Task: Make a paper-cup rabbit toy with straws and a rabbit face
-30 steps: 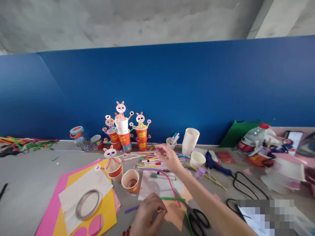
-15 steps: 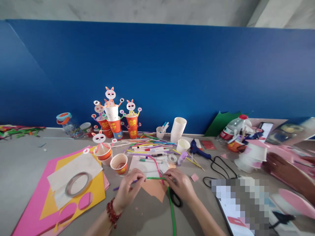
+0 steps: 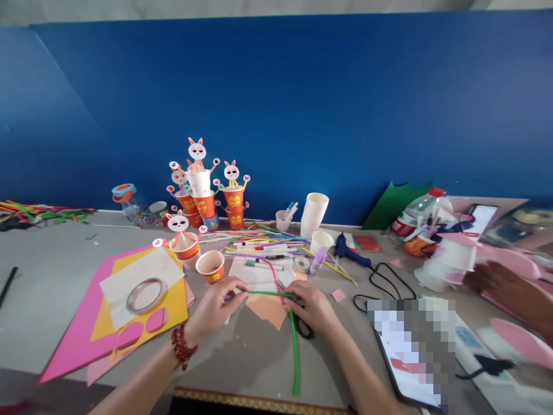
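Observation:
A green pipe cleaner (image 3: 268,293) is stretched between my hands, its long end (image 3: 296,363) hanging down toward the table's front edge. My left hand (image 3: 221,306), with a red bead bracelet (image 3: 184,347) on its wrist, pinches one end. Farther along, my right hand (image 3: 311,306) has its fingers closed on it at the bend. Black scissor handles (image 3: 306,329) show under the right hand; whether that hand holds them I cannot tell. Behind lie a pink pipe cleaner (image 3: 272,268) and an orange paper piece (image 3: 268,311).
Left are coloured sheets (image 3: 73,340) and a tape roll (image 3: 147,294). Rabbit-faced paper cups (image 3: 184,248) and an open cup (image 3: 210,267) stand behind. A glue gun (image 3: 349,252), its cord, and a phone (image 3: 415,374) lie right, near another person's hand (image 3: 496,282).
The view has tilted down, bringing the table's front edge into sight. My hands have drawn slightly farther apart, with a longer stretch of green pipe cleaner between them.

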The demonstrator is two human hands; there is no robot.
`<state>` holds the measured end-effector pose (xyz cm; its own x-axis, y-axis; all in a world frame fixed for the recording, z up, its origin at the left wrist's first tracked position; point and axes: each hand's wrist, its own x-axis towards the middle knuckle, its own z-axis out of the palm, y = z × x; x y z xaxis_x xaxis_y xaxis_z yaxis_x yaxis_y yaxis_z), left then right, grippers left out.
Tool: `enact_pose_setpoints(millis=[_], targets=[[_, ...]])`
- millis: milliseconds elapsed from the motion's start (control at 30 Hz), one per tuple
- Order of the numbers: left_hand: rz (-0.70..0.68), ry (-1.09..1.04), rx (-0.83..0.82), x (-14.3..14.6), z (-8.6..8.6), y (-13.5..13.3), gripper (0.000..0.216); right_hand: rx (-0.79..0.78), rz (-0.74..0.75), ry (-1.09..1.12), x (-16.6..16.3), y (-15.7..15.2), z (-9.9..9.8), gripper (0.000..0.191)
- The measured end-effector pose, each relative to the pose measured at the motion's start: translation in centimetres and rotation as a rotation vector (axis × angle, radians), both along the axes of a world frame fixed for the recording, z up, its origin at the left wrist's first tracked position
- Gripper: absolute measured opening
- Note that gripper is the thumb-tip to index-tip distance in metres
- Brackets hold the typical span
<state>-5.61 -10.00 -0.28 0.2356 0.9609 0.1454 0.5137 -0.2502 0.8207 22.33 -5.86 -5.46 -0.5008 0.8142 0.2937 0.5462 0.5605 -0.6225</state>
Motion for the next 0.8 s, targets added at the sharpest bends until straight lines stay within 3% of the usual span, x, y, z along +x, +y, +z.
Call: enact_pose_setpoints(millis=[133, 233, 467, 633, 800], targets=[[-0.082, 0.031, 0.043, 2.9, -0.3, 1.1, 0.013, -0.001, -0.022, -0.016, -0.2, -0.1, 0.2, 0.009], [-0.039, 0.002, 0.098, 3.5, -0.1, 1.9, 0.01, 0.004, -0.035, -0.026, -0.1, -0.2, 0.1, 0.007], [0.154, 0.024, 0.143, -0.9, -1.0, 1.2, 0.017, -0.011, -0.046, -0.047, -0.1, 0.0, -0.4, 0.009], [0.11, 0.294, 0.203, -4.1, -2.4, -1.3, 0.018, -0.023, -0.062, -0.045, -0.1, 0.1, -0.7, 0.009], [0.081, 0.601, 0.293, -4.6, -3.5, -2.3, 0.02, -0.032, -0.075, -0.038, -0.3, -0.2, -0.5, 0.01]])
